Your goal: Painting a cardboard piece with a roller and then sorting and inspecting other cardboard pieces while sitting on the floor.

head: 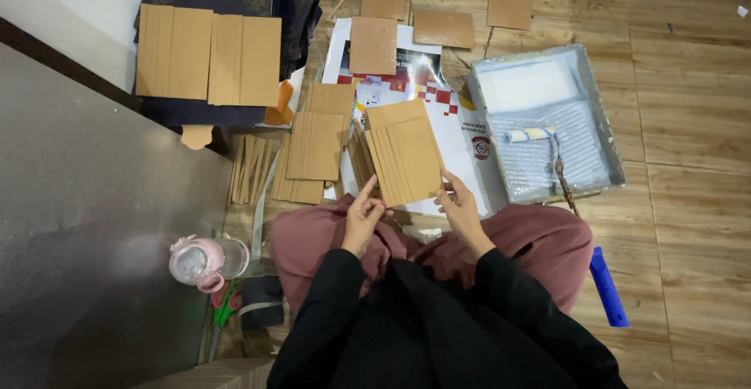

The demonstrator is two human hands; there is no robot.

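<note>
Person seated cross-legged on a wood-pattern floor (688,201), seen from above. Both hands hold one fanned stack of brown cardboard pieces (405,153) in front of the knees, above a glossy printed sheet (461,135).

Left hand (361,221): fingers at the stack's lower left corner, index finger raised along the edge; pinching the stack lightly. Right hand (460,209): thumb and fingertips closed on the lower right edge of the same stack.

Surroundings: second pile of cardboard pieces (315,146) just left of the held stack, thin strips (250,168) further left. Larger cardboard panels (209,55) rest on a dark surface at upper left. Single squares (443,28) lie scattered at top. Grey paint tray (606,135) to the right, holding a small roller (530,134). Blue tool (608,287) on the floor by the right knee. Pink bottle (205,261) and scissors (224,308) by the left knee.
</note>
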